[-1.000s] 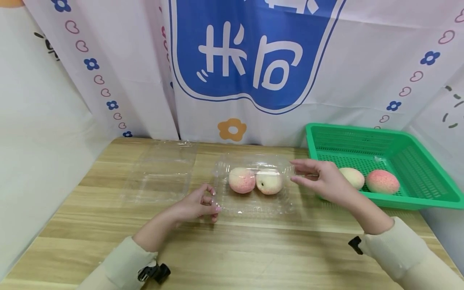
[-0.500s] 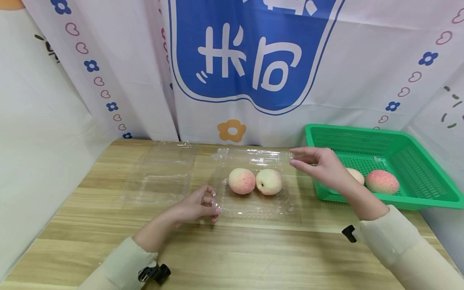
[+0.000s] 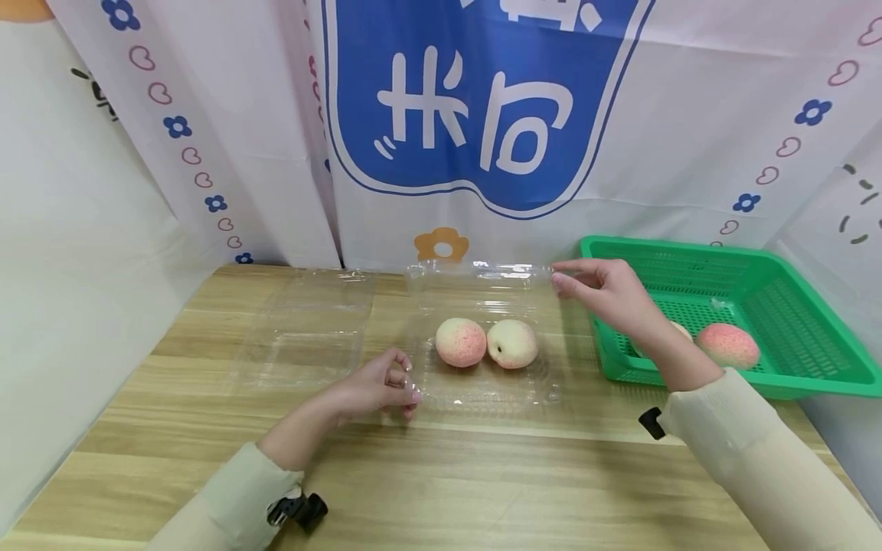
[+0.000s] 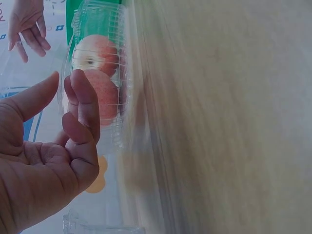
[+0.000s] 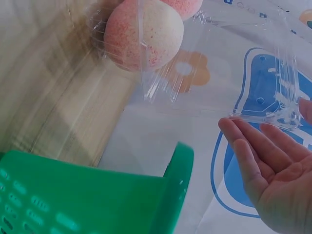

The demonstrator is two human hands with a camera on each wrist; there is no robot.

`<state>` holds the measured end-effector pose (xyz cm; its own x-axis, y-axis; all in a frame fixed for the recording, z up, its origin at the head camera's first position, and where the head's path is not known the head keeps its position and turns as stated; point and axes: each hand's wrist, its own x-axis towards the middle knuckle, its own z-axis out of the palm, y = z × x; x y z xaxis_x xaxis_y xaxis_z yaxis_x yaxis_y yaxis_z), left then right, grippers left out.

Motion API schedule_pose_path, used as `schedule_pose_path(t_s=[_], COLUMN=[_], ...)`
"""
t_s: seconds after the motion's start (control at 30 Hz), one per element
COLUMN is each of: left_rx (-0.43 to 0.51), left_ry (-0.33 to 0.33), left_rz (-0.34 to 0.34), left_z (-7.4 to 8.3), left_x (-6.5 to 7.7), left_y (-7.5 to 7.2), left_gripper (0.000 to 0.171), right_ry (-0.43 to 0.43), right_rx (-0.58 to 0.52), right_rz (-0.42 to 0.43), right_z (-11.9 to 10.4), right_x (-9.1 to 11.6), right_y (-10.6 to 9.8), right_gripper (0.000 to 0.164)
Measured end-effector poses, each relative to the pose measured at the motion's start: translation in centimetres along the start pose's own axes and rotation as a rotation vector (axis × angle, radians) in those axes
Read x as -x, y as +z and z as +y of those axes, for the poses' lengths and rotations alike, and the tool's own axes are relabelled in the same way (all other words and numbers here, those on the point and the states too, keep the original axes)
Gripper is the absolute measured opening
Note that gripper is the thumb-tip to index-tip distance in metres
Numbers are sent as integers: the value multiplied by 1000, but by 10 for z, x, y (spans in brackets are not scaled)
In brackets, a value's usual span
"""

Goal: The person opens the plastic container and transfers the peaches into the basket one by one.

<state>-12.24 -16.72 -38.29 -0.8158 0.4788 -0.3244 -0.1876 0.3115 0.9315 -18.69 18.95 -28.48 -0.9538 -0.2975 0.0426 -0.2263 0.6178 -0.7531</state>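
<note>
1. Found the clear container (image 3: 485, 394) near the middle of the wooden table (image 3: 482, 482), with its lid (image 3: 478, 289) tilted up on the far side, in front of the white curtain (image 3: 269, 99).
2. Saw a pinkish peach (image 3: 461, 342) on the left and a paler peach (image 3: 513, 343) on the right, side by side in the base of the container.
3. Saw the left hand (image 3: 372, 389) at the near left corner of the base, with fingers loosely bent and thumb well apart from them in the left wrist view. Could not tell how firmly the fingertips touched the plastic.
4. Saw the right hand (image 3: 613, 297) at the right edge of the raised lid, with fingers nearly straight and tips against the rim.
5. Noted the green basket (image 3: 682, 260) on the right side of the table, with a rosy peach (image 3: 728, 346) inside and another peach (image 3: 682, 330) mostly hidden behind the right forearm.
6. Noted a second clear container (image 3: 313, 352) left of the first, near the left hand.
7. Noted a black wrist mount (image 3: 306, 513) on the left sleeve (image 3: 237, 493).
</note>
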Motion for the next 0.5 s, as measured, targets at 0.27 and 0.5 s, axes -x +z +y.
schedule_pose_path(t_s=[0.27, 0.5], left_rx=[-25, -60], left_ry=[-16, -27], left_rz=[-16, -7], left_z=[4, 5], left_x=[-2, -4], left_y=[-5, -5], left_gripper=[42, 45], right_ry=[-4, -4], right_rx=[-9, 0], right_rz=[37, 58], right_z=[1, 3], right_x=[-16, -25], right_y=[-2, -2], right_gripper=[51, 52])
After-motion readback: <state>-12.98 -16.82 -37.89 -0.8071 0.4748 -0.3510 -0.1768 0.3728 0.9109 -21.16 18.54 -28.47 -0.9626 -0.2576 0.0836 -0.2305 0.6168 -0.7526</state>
